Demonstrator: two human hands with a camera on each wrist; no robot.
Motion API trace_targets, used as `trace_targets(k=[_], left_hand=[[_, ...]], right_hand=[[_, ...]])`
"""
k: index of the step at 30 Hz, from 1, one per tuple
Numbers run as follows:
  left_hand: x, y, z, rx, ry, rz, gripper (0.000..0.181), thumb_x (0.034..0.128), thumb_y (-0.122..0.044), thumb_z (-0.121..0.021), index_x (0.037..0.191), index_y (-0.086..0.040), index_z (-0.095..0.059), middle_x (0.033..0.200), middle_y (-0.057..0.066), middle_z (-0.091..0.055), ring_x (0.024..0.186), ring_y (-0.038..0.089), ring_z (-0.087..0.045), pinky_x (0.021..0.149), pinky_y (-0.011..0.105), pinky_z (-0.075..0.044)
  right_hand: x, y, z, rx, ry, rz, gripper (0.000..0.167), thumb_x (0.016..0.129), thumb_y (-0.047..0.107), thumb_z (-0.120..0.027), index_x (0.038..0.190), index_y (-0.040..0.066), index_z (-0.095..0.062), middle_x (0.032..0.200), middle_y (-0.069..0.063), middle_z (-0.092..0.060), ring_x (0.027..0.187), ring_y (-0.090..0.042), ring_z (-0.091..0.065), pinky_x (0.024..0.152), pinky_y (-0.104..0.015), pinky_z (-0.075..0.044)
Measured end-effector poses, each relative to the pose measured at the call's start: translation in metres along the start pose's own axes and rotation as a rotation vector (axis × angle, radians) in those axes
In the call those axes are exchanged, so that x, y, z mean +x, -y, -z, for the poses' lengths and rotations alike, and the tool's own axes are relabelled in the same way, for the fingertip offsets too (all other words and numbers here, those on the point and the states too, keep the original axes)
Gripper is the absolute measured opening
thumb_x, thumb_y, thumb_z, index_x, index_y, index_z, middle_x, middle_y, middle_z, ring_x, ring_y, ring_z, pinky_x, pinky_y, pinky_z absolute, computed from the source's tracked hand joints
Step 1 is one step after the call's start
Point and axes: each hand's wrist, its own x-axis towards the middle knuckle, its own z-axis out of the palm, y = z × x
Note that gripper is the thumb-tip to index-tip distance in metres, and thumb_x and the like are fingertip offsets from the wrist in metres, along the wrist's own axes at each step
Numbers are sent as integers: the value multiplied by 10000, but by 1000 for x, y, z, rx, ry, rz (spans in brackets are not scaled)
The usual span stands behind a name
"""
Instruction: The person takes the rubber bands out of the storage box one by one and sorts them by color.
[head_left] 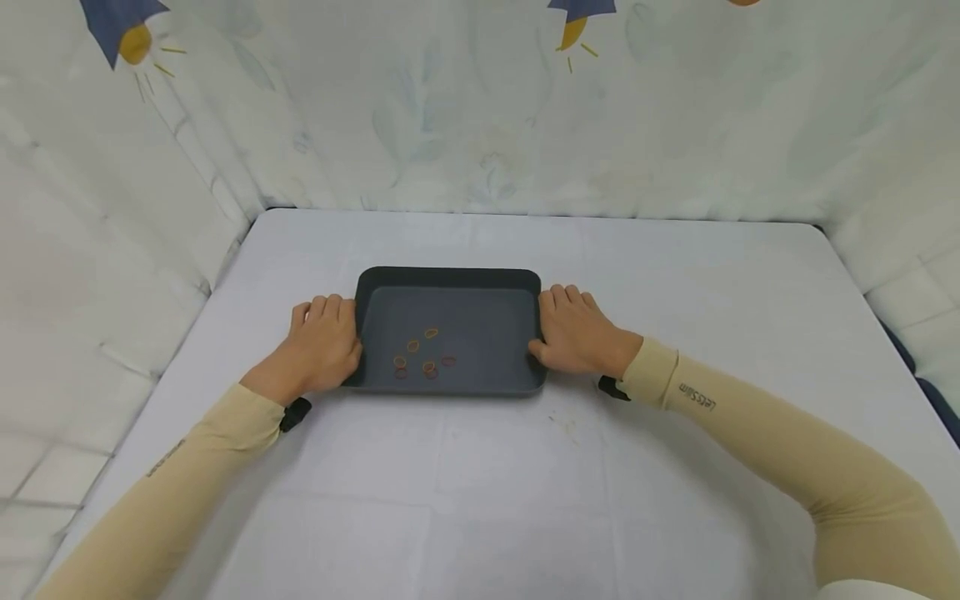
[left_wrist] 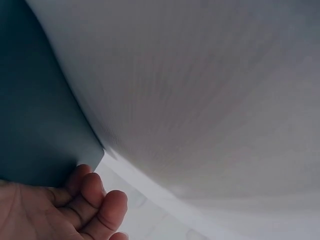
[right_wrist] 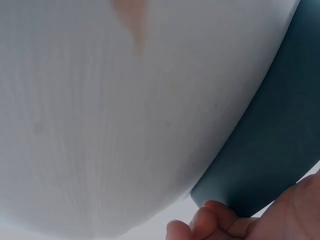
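Note:
A dark grey rectangular tray [head_left: 480, 333] lies on the white-covered table, with several small yellow and reddish rings [head_left: 431, 332] in its left half. My left hand [head_left: 322, 343] grips the tray's left side, thumb at the rim. On the opposite side my right hand [head_left: 579, 332] holds the right edge, its thumb over the rim. The left wrist view shows curled left fingers [left_wrist: 100, 200] against the tray's outer wall [left_wrist: 40, 110]. In the right wrist view the right fingers [right_wrist: 215, 220] bend at the tray's wall [right_wrist: 270, 130].
The white tablecloth [head_left: 525, 500] spreads around the tray, with a faint yellowish mark [head_left: 564, 427] in front of its right corner. Patterned pale curtains [head_left: 480, 108] hang behind the table and along both sides.

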Motion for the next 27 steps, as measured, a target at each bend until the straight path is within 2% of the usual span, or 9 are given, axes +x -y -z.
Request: trace_targets(k=[13, 21, 27], left_hand=[[-15, -5, -4, -10, -22, -10, 342, 1013, -157, -427, 1245, 94, -400, 1120, 230, -448, 1114, 432, -386, 992, 608, -271], [-19, -7, -1, 11, -31, -6, 402, 1008, -167, -451, 1289, 115, -397, 1164, 254, -463, 1153, 447, -398, 1019, 619, -275], [-20, -10, 2, 42, -43, 22, 398, 987, -224, -518, 1209, 98, -449, 1094, 228, -492, 1134, 445, -425, 1031, 620, -292]], right_hand=[[-18, 5, -4, -6, -39, 28, 484, 963, 354, -535, 1206, -63, -491, 1028, -155, -506, 991, -343, -483, 881, -474, -430], [-21, 6, -6, -12, -82, 35, 397, 942, 358, -560, 1067, -16, -515, 933, -122, -496, 875, -304, -474, 786, -415, -384], [-23, 7, -7, 37, -80, -18, 484, 937, 428, -567, 1123, -17, -524, 1023, -148, -551, 967, -343, -486, 871, -481, -382]])
